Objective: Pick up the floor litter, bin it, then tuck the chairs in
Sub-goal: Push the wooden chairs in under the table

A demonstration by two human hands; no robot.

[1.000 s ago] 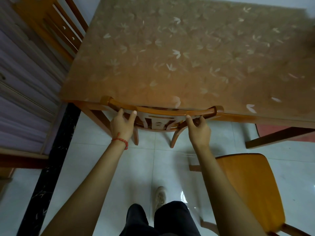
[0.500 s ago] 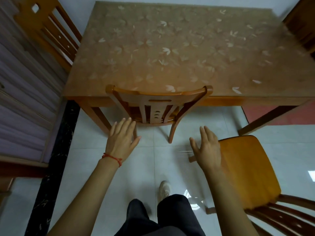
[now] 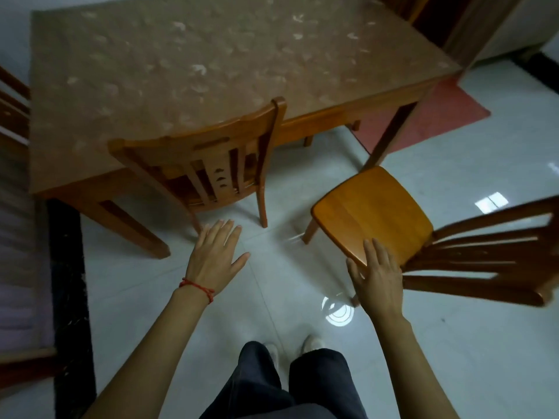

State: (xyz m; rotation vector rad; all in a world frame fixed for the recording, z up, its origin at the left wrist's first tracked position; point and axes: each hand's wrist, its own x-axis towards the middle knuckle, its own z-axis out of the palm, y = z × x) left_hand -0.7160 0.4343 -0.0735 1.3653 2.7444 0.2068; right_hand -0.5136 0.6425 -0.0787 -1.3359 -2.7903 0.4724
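A wooden chair (image 3: 208, 158) stands pushed in under the near edge of the wooden table (image 3: 187, 65), its seat hidden beneath the top. A second wooden chair (image 3: 372, 213) stands out on the floor at the right, its seat towards the table and its slatted back at the frame's right edge. My left hand (image 3: 214, 258), with a red string at the wrist, hovers open above the floor just short of the first chair. My right hand (image 3: 378, 276) is open with straight fingers in front of the near corner of the second chair's seat; contact is unclear.
A red mat (image 3: 423, 116) lies under the table's right end. Another chair back (image 3: 12, 110) shows at the left edge, beside striped purple fabric (image 3: 18, 267) and a black floor strip (image 3: 69, 282). A doorway with dark wood frame (image 3: 459, 22) is at upper right. My legs and shoes stand below.
Both hands let go of the first chair's top rail after it went under the table and drew back. My view swung right, and my right hand moved onto the second chair's seat corner.
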